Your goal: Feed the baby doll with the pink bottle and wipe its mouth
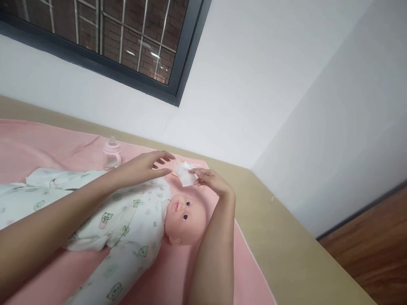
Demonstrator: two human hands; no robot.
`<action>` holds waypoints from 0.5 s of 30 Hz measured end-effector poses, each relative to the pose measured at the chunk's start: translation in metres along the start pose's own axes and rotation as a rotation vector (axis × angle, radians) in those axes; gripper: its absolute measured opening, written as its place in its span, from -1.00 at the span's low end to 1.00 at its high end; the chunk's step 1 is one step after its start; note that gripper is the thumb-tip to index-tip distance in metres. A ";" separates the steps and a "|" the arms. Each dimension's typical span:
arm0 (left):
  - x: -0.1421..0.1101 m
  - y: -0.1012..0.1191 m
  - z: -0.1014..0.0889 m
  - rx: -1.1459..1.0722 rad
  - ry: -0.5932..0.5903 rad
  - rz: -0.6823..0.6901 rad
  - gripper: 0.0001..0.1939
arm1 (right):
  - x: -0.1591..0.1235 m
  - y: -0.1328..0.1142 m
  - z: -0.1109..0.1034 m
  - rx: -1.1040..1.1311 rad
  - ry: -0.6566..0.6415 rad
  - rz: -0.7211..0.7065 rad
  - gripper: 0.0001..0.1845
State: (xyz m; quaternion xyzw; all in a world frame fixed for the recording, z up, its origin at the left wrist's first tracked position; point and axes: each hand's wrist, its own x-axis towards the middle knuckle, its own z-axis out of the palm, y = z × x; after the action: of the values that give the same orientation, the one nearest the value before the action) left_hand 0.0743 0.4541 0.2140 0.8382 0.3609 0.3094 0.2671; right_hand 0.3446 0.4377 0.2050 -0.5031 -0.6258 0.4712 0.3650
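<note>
A baby doll (187, 218) in white clothes with green bear prints lies on its back, its bare head toward the right. Beyond the head, my right hand (211, 181) pinches a thin white wipe or tissue (186, 174) between thumb and fingers. Something with an orange edge shows at the left of the white sheet, mostly covered, and I cannot make out what it is. My left hand (148, 166) reaches over the doll's body with fingers apart. Its fingertips are close to the sheet's left side; whether they touch it is unclear.
A pink-topped baby bottle (111, 154) with a handle stands behind the doll. Under everything is a pink mat (63, 142) on a light wooden table (270, 228). A white wall and a barred window (127, 38) border the far side; a brown wood surface (375, 245) lies lower right.
</note>
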 end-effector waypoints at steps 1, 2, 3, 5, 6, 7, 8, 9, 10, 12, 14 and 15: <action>-0.001 0.000 0.001 -0.001 0.024 0.000 -0.47 | -0.004 -0.012 0.005 -0.060 -0.033 -0.019 -0.72; -0.001 -0.001 0.003 0.001 0.041 0.003 -0.45 | -0.007 -0.024 0.011 -0.119 -0.068 -0.035 -0.73; -0.001 -0.001 0.003 0.008 0.050 0.008 -0.44 | -0.011 -0.035 0.018 -0.176 -0.105 -0.050 -0.74; -0.001 0.000 0.004 0.029 0.046 0.026 -0.42 | -0.017 -0.054 0.033 -0.278 -0.163 -0.066 -0.74; -0.001 0.000 0.003 0.040 0.036 0.036 -0.41 | -0.020 -0.061 0.040 -0.321 -0.181 -0.069 -0.74; 0.000 0.001 0.002 0.049 0.017 0.047 -0.42 | -0.022 -0.067 0.047 -0.358 -0.194 -0.072 -0.74; 0.000 0.001 0.001 0.055 -0.007 0.059 -0.44 | -0.024 -0.071 0.053 -0.387 -0.202 -0.080 -0.73; 0.000 0.002 -0.001 0.060 -0.033 0.075 -0.49 | -0.026 -0.075 0.057 -0.408 -0.210 -0.094 -0.73; 0.000 0.002 -0.004 0.065 -0.061 0.092 -0.54 | -0.028 -0.077 0.061 -0.422 -0.216 -0.114 -0.73; 0.000 0.003 -0.009 0.081 -0.101 0.117 -0.64 | -0.032 -0.082 0.065 -0.441 -0.219 -0.152 -0.73; 0.000 0.002 -0.014 0.103 -0.103 0.121 -0.66 | -0.037 -0.086 0.066 -0.461 -0.190 -0.159 -0.73; 0.000 0.002 -0.016 0.108 -0.096 0.112 -0.65 | -0.039 -0.088 0.067 -0.474 -0.165 -0.142 -0.73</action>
State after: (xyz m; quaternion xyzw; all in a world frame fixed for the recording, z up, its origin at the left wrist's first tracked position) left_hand 0.0635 0.4564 0.2262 0.8841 0.3165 0.2636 0.2206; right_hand 0.2661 0.3806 0.2709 -0.4894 -0.7800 0.3241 0.2169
